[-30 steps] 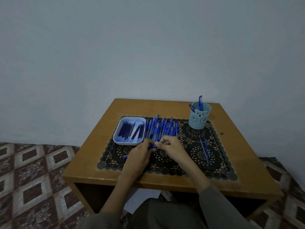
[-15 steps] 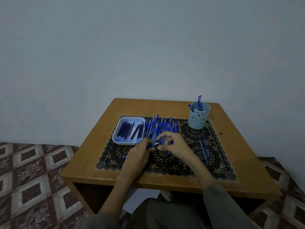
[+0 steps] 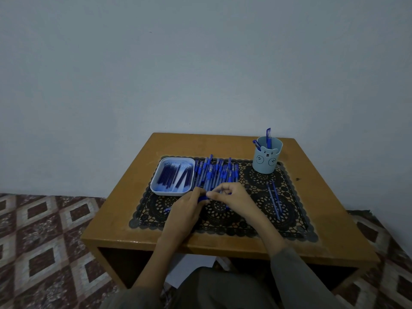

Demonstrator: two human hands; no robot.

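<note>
Slim blue pen (image 3: pixel 203 199), largely hidden by fingers (image 3: pixel 219 191), perhaps uncapped.

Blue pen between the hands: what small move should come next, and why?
Probably press its two ends together until they seat. The left hand and right hand both pinch the blue pen just above the lace mat, fingertips nearly meeting, in front of the pile of pens. The fingers hide the joint itself.

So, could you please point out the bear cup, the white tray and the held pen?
bear cup (image 3: pixel 266 161): head view, front wall.
white tray (image 3: pixel 170 193): head view, near rim.
held pen (image 3: pixel 203 198): head view, blue grip section.
</note>
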